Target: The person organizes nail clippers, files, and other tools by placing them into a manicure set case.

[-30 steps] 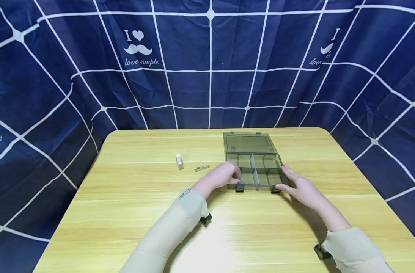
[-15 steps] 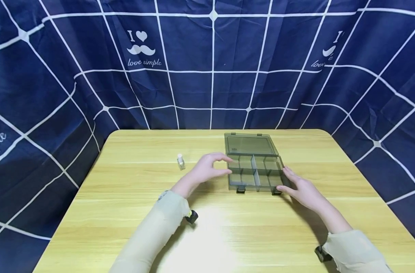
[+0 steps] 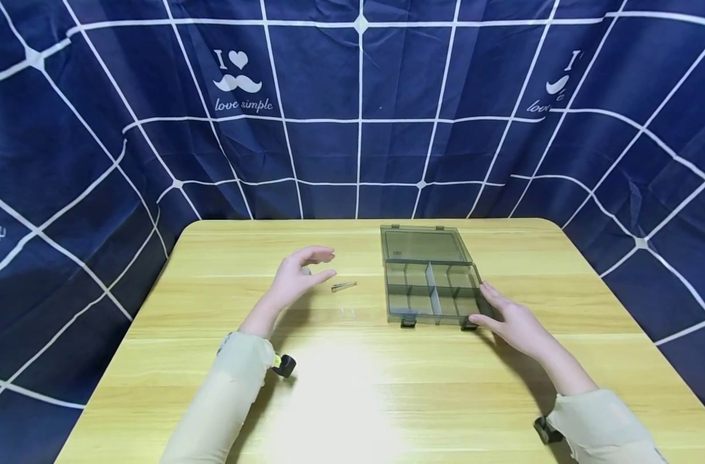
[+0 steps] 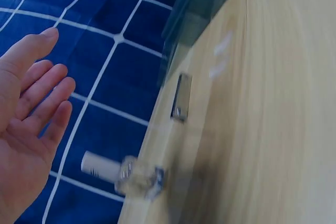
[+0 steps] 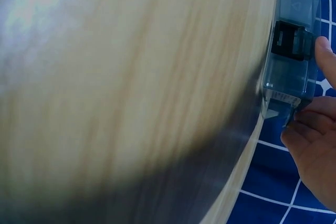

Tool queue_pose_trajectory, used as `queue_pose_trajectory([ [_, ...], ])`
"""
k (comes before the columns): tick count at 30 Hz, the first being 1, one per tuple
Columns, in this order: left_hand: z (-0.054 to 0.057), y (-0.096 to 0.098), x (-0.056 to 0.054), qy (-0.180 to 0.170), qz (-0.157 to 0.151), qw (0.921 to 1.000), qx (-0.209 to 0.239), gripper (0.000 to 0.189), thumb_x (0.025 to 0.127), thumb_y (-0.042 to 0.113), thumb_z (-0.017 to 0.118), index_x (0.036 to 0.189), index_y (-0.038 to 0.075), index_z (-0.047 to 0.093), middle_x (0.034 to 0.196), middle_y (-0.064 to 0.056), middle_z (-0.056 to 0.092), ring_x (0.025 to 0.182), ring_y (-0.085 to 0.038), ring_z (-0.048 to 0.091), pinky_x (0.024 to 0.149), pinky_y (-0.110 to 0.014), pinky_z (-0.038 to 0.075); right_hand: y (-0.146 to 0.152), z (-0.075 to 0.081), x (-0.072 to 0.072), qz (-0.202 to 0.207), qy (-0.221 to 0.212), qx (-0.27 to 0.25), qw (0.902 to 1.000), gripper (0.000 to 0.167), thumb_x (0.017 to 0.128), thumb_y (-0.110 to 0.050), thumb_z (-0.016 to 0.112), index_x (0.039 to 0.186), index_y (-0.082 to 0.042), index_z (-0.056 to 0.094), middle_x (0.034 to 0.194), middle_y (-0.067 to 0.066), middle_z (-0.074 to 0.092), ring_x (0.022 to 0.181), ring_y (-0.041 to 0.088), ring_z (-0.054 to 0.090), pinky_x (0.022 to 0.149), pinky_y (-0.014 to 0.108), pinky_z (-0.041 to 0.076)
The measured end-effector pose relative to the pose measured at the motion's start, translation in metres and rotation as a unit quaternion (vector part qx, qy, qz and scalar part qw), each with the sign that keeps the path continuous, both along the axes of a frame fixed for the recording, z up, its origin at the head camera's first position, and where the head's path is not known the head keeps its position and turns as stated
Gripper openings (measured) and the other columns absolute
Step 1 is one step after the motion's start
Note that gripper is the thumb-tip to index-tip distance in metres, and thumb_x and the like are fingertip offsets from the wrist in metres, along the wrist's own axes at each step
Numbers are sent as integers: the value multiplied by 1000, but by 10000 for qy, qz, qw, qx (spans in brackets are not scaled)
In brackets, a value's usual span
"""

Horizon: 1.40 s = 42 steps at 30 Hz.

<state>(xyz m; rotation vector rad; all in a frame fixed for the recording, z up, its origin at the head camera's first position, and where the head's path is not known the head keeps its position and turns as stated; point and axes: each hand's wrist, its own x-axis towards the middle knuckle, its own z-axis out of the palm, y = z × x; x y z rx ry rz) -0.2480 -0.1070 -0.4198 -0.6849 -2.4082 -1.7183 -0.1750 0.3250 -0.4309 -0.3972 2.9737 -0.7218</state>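
Observation:
My left hand hovers left of centre over the table, thumb and fingers apart, with nothing between them. Beside it stands a small clear bottle with a white cap, mostly hidden behind the hand in the head view. Just to the hand's right lies a metal nail clipper. A smoky transparent storage box lies open further right, its lid folded back. My right hand holds the box's front right corner, thumb at the front by a dark latch, fingers against the side.
Dividers split the box into several compartments. Two faint bright marks show on the wooden table below the clipper; I cannot tell what they are. A navy curtain with white lines surrounds the table's back and sides.
My left hand has come out of the box's front left compartment and moved left to the bottle, its fingers spreading apart. The right hand has stayed at the box corner.

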Motion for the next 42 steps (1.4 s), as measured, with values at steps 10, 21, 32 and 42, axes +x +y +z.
queue_pose_trajectory([
  [10,-4,-31,-4,-222,264,9986,406,42,84,3,72,122,-8,57,119,-24,60,113,-35,54,104,-42,38,-1,1,0,-21,-6,12,10000,83,92,-43,61,147,6,24,151,27,21,130,52,27,103,63,25],
  [21,-20,-47,-8,-881,104,9960,143,49,83,-5,70,126,-15,49,122,-31,54,116,-43,50,104,-49,37,-1,0,0,-24,17,35,10000,82,92,-42,62,146,6,25,150,28,21,130,52,27,103,63,25],
  [32,-57,-50,-27,-1100,231,9936,-118,51,80,3,76,125,-7,54,116,-22,60,107,-35,57,97,-41,45,-1,-2,1,-32,23,2,10000,83,91,-45,61,147,6,25,151,27,21,131,51,26,104,62,25],
  [42,-58,-51,-26,-878,378,9940,-527,43,77,6,80,112,-9,61,100,-13,58,88,-24,57,80,-29,49,-1,-2,1,-34,62,24,10000,83,91,-45,61,146,6,25,151,27,21,130,52,27,103,63,25],
])
